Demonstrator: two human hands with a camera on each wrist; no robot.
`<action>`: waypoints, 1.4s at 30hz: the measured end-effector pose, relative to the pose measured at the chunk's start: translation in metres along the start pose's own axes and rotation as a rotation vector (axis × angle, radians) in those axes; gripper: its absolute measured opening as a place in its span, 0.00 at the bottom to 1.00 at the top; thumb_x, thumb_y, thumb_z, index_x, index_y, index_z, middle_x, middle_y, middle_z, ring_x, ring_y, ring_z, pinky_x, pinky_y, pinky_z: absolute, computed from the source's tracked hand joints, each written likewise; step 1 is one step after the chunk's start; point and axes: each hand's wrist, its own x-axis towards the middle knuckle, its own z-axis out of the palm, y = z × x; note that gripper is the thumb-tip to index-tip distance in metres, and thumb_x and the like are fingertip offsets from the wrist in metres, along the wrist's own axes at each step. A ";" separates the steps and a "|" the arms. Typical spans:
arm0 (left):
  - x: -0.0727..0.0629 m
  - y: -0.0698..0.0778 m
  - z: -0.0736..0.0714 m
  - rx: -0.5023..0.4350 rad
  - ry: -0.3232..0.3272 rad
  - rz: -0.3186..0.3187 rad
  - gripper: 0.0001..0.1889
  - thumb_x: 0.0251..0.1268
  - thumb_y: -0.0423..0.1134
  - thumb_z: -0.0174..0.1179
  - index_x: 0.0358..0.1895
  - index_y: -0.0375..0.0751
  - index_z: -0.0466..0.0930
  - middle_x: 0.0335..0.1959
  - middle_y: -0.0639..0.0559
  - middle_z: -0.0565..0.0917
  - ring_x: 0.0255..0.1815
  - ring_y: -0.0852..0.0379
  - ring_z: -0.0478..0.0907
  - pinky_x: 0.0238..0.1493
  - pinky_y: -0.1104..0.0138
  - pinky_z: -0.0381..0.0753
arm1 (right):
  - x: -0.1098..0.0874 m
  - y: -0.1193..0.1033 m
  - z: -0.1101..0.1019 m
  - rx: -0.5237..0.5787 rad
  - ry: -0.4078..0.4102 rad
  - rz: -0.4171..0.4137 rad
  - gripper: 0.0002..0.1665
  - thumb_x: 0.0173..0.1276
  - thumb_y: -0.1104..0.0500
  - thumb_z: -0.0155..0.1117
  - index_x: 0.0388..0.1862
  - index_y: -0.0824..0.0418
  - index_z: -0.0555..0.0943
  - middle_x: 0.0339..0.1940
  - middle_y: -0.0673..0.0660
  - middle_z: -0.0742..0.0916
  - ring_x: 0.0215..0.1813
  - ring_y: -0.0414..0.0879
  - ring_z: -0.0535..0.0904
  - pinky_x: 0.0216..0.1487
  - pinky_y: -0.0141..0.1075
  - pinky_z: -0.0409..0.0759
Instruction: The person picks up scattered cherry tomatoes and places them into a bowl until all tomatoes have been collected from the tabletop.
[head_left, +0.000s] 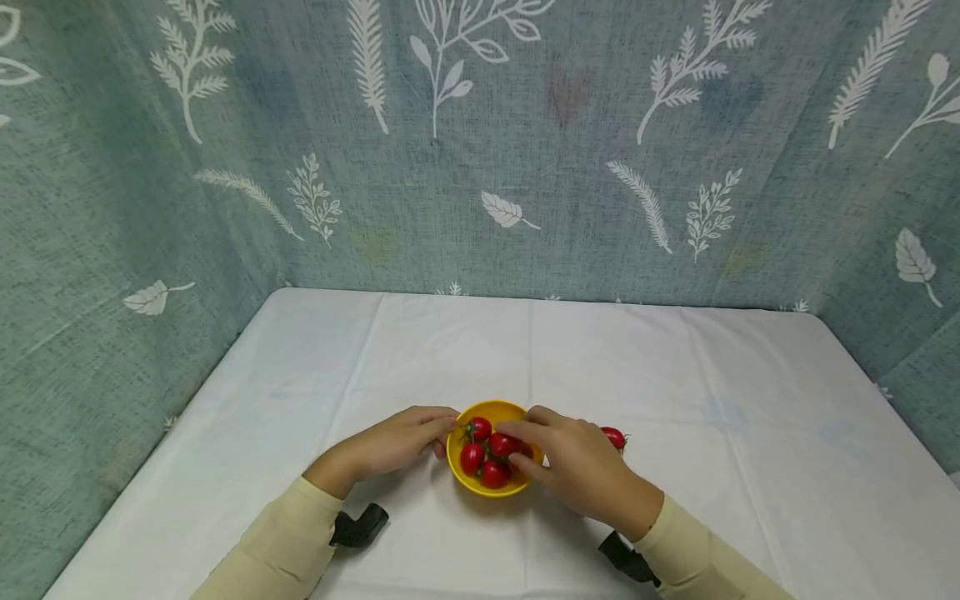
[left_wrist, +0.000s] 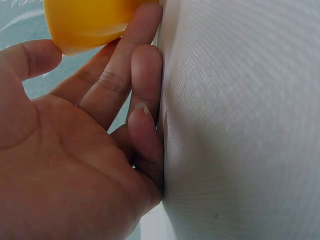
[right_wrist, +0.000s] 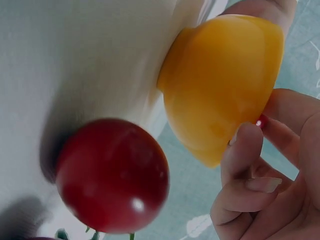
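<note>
A yellow bowl holds several red cherry tomatoes with green stems. My left hand grips the bowl's left side, thumb at the rim and fingers against the outer wall; its other fingers rest along the tabletop in the left wrist view. From the right, my right hand reaches over the rim, thumb and fingertips around a cherry tomato that is mostly hidden by the fingers and the bowl. Another cherry tomato lies on the table beside the bowl, partly behind the right hand in the head view.
The table wears a white cloth with fold lines. Part of one more tomato shows at the bottom edge of the right wrist view. Blue-green leaf-patterned curtains stand behind the table and along both sides. Dark straps sit at both wrists.
</note>
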 end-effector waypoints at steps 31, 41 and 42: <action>0.000 -0.002 -0.001 0.018 0.005 0.002 0.21 0.82 0.48 0.40 0.64 0.44 0.77 0.36 0.52 0.81 0.44 0.54 0.75 0.50 0.60 0.68 | 0.001 -0.003 0.006 -0.044 0.041 -0.045 0.24 0.63 0.52 0.74 0.59 0.46 0.84 0.46 0.50 0.86 0.32 0.37 0.79 0.30 0.24 0.75; 0.000 -0.001 -0.001 0.017 0.006 -0.001 0.21 0.82 0.48 0.40 0.63 0.44 0.77 0.36 0.53 0.81 0.44 0.55 0.75 0.51 0.60 0.68 | -0.001 -0.003 0.001 -0.038 0.075 -0.046 0.23 0.63 0.52 0.74 0.57 0.47 0.84 0.46 0.50 0.86 0.33 0.38 0.80 0.28 0.25 0.73; 0.000 -0.001 -0.001 0.017 0.006 -0.001 0.21 0.82 0.48 0.40 0.63 0.43 0.77 0.36 0.53 0.81 0.44 0.55 0.75 0.51 0.60 0.68 | -0.002 -0.002 0.000 -0.035 0.083 -0.047 0.22 0.63 0.52 0.74 0.57 0.47 0.85 0.46 0.50 0.86 0.32 0.38 0.80 0.28 0.25 0.73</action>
